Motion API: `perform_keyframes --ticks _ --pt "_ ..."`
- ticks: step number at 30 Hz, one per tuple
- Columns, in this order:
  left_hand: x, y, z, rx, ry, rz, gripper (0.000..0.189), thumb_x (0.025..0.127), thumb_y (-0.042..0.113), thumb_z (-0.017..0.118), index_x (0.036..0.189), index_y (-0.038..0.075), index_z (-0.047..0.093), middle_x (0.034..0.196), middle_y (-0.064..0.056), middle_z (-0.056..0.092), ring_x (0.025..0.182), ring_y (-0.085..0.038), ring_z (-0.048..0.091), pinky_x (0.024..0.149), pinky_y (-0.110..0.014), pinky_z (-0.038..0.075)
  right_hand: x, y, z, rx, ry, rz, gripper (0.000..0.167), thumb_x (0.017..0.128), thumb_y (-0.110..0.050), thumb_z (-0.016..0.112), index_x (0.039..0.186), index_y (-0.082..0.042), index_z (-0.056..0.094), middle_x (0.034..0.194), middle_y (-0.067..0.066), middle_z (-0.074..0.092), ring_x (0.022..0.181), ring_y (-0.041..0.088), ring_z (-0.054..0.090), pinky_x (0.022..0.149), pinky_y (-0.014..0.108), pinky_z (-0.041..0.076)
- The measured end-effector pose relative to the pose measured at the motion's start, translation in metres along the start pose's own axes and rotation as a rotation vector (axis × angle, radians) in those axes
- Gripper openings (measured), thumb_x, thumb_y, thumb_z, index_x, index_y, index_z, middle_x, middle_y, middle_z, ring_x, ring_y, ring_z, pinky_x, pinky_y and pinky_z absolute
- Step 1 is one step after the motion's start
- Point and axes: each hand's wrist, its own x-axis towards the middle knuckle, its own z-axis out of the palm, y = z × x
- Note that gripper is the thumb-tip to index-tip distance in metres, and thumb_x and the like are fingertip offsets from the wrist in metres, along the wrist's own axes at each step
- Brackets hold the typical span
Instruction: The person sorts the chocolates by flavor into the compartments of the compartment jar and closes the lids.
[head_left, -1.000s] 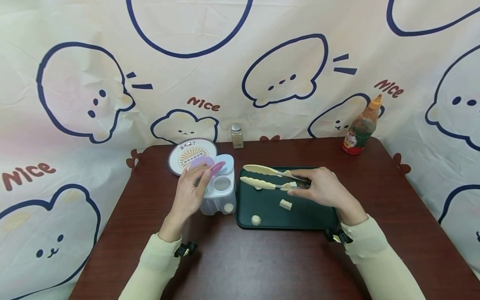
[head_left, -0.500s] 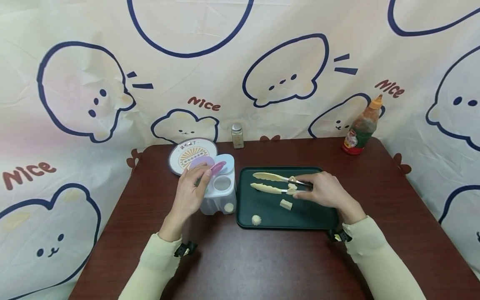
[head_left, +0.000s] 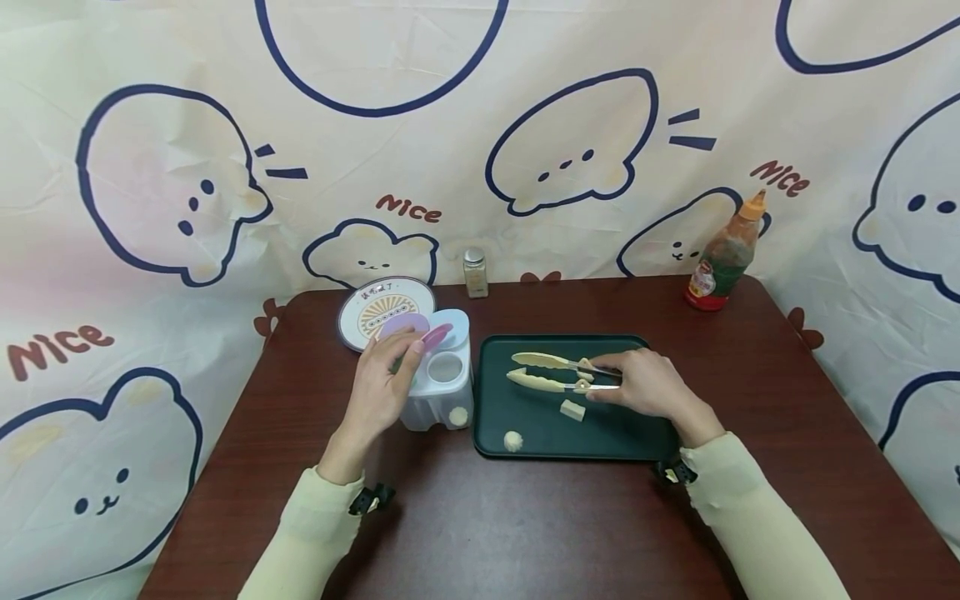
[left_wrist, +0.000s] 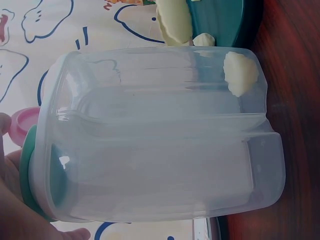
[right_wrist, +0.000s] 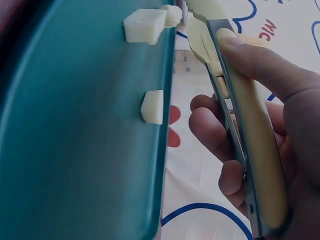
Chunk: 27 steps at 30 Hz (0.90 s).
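My left hand is at the top of a clear multi-compartment storage container, pinching its raised pink lid. A green lid lies under that hand in the left wrist view. One whitish chunk sits at the bottom of one compartment, whose round opening is uncovered. Over the dark green tray, my right hand grips yellow-tipped tongs, their two arms spread apart. Near the tongs lie a pale block and a small round piece; other pale bits are partly hidden behind them.
A round patterned plate stands behind the container, with a purple lid in front of it. At the table's back edge are a small seasoning shaker and, farther right, a red sauce bottle. A printed cloth backdrop surrounds the table.
The tongs have moved right, away from the container, and a little toward the near side, over the pale pieces. My left hand and the pink lid have stayed in place.
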Motion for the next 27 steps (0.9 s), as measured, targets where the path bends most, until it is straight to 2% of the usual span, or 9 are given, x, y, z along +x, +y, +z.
perform_keyframes --ticks 6,9,16,22,27 --pt "0.0003 -0.0004 0.0001 -0.001 0.002 0.004 0.035 0.101 0.030 0.051 0.119 0.008 0.072 0.128 -0.012 0.070 0.136 -0.030 0.053 0.122 -0.064 0.013 0.0029 0.0037 0.0053 -0.010 -0.019 -0.003 0.057 0.084 -0.048 0.076 0.129 -0.014 0.068 0.119 0.012 0.074 0.095 0.025 0.070 0.059 0.028 0.051" --pt "0.0004 -0.0005 0.0001 -0.001 0.001 0.002 0.035 0.101 0.030 0.051 0.119 0.008 0.072 0.128 -0.012 0.070 0.136 -0.030 0.053 0.122 -0.064 0.012 0.0046 0.0042 0.0070 -0.013 -0.025 -0.006 0.056 0.084 -0.048 0.076 0.128 -0.014 0.069 0.118 0.012 0.074 0.090 0.021 0.069 0.056 0.026 0.048" --pt "0.0000 -0.0002 0.0003 0.000 -0.002 -0.009 0.036 0.101 0.032 0.051 0.120 0.009 0.072 0.129 -0.011 0.069 0.137 -0.029 0.053 0.122 -0.063 0.012 0.0074 0.0040 0.0088 -0.002 -0.045 0.005 0.051 0.085 -0.046 0.075 0.127 -0.016 0.070 0.103 0.007 0.077 0.072 0.013 0.057 0.049 0.026 0.038" --pt "0.0000 0.0001 0.0004 0.005 0.001 -0.008 0.036 0.101 0.032 0.052 0.120 0.010 0.072 0.129 -0.011 0.069 0.137 -0.029 0.053 0.123 -0.063 0.013 0.0063 0.0053 0.0093 -0.005 -0.044 0.013 0.050 0.086 -0.046 0.074 0.127 -0.016 0.070 0.114 0.010 0.075 0.078 0.015 0.059 0.050 0.026 0.039" --pt "0.0000 -0.0004 0.0008 0.003 0.007 0.002 0.035 0.101 0.031 0.052 0.119 0.009 0.072 0.128 -0.012 0.069 0.136 -0.030 0.054 0.122 -0.063 0.013 0.0043 0.0061 0.0094 -0.002 -0.037 0.008 0.052 0.086 -0.047 0.074 0.127 -0.016 0.070 0.119 0.012 0.073 0.088 0.020 0.066 0.054 0.027 0.045"
